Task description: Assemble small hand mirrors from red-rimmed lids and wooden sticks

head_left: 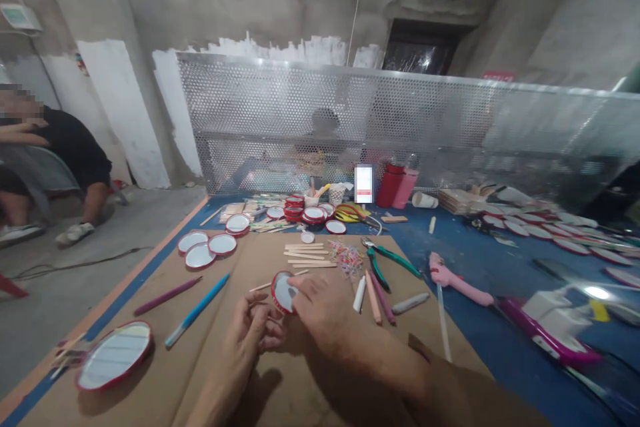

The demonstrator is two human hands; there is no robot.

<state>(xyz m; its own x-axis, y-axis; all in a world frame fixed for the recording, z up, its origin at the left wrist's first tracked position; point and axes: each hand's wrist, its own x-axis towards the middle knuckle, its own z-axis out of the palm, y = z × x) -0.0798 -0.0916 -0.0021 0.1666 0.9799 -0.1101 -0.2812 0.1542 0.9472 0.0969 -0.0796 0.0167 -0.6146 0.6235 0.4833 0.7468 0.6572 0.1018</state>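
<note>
Near the middle of the cardboard sheet, my right hand (pixel 320 303) is closed on a small round mirror-like disc with a crimped red rim (pixel 283 293), its fingers reaching over the right side. The disc is tilted up, its pale face toward me. My left hand (pixel 255 327) is just below and left of the disc, fingers loosely bent with gaps between them. I cannot tell whether they touch the rim. Behind the disc lies a thin wooden stick (pixel 260 287). Several flat wooden sticks (pixel 307 255) and a pile of coloured bits (pixel 347 258) are beyond it.
Green-handled pliers (pixel 383 263), a pink glue gun (pixel 457 280) and several markers (pixel 373 297) lie to the right. Left are a blue pen (pixel 197 310), a purple pen (pixel 167 295) and a larger red-rimmed disc (pixel 115 355). A perforated metal screen (pixel 275 120) stands behind; a person sits far left.
</note>
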